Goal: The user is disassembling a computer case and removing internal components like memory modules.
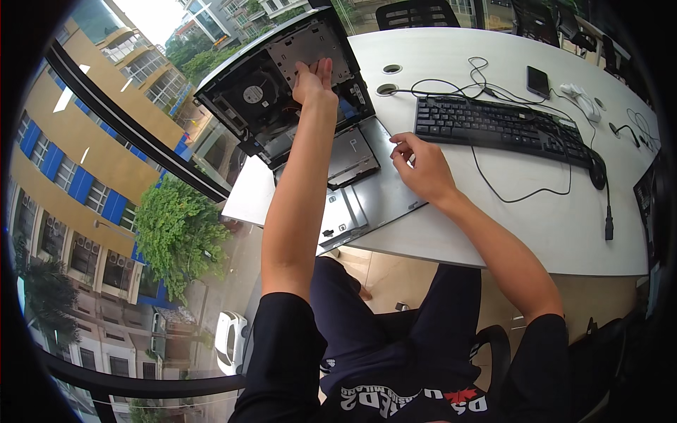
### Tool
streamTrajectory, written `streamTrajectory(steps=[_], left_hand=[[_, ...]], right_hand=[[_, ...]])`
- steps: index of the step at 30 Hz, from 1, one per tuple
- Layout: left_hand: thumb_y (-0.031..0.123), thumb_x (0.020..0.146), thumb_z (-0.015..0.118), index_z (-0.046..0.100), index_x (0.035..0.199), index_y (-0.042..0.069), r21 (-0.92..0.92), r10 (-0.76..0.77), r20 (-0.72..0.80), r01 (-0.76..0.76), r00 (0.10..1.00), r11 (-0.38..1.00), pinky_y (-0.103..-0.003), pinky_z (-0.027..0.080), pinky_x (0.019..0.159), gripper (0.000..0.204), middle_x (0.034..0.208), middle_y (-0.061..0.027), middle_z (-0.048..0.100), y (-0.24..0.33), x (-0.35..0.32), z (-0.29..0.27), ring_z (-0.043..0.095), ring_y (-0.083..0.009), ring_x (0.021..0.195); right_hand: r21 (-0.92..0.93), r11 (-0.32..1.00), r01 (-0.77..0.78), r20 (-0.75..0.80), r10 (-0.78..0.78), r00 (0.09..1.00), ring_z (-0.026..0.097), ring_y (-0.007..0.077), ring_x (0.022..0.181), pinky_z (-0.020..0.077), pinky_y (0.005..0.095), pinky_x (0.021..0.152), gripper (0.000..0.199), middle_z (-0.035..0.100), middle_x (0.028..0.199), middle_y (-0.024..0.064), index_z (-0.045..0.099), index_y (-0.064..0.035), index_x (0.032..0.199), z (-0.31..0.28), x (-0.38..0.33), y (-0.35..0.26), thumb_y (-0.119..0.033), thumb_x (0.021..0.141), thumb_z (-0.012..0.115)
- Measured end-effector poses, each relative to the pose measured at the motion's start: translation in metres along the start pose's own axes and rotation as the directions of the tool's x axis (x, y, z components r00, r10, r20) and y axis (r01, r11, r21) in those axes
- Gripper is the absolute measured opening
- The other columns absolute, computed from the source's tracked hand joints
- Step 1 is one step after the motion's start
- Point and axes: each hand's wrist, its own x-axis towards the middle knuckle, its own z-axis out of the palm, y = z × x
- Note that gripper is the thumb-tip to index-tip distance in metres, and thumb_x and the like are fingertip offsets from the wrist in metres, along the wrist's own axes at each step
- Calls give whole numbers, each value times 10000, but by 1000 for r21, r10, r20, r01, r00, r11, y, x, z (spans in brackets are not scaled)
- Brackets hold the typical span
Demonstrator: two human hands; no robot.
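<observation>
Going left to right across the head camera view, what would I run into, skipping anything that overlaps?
Green tree outside the window, the open computer's round fan, left hand, right hand, dark phone, black cable plug.

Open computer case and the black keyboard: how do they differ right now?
The open computer case stands up, while the black keyboard lies flat. The case is a bulky box with a fan inside; the keyboard is slim and covered in keys. The left hand reaches into the case; the right hand is beside the keyboard. Both have black parts.
</observation>
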Motion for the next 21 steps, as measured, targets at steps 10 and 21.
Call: streamTrajectory(steps=[10,21], left_hand=[[276,1105,504,489,1380,-61,-17,74,65,-73,995,997,-390,683,884,435,1235,-240,661,-9,-1,-8,713,-339,1073],[241,1082,558,510,1302,-80,-52,110,76,-107,991,993,-427,706,813,392,1141,-216,656,-3,-1,-17,728,-344,1017]], right_hand=[[-9,1000,-12,-1,12,1000,719,257,780,561,388,738,271,754,872,118,698,-13,1132,-1,0,0,-140,905,621],[-20,1000,-1,3,1,1000,726,258,776,564,384,733,265,757,871,119,698,-12,1130,0,0,2,-129,904,626]])
